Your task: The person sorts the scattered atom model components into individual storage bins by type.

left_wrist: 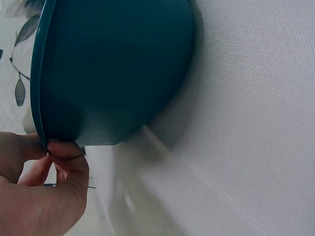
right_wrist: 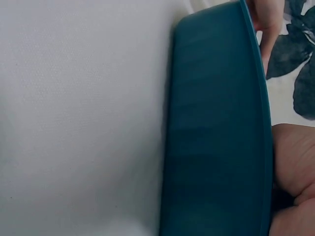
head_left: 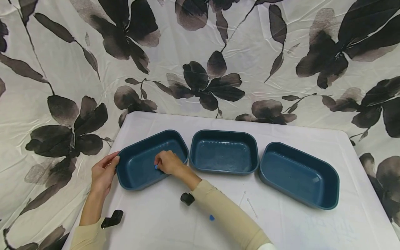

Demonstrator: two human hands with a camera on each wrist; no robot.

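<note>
Three dark teal rectangular bins stand on a white-covered table. At the left bin, my left hand pinches the rim at its left end, thumb on one side and fingers on the other, as the left wrist view shows. My right hand is over that same bin, its fingers curled around a small blue object that is mostly hidden by them. In the right wrist view the right hand sits just past the bin's near rim.
The middle bin and the right bin stand to the right. On the tabletop near my right sleeve lie a small blue piece and two thin white sticks, one of them a slim stick. A floral cloth hangs behind.
</note>
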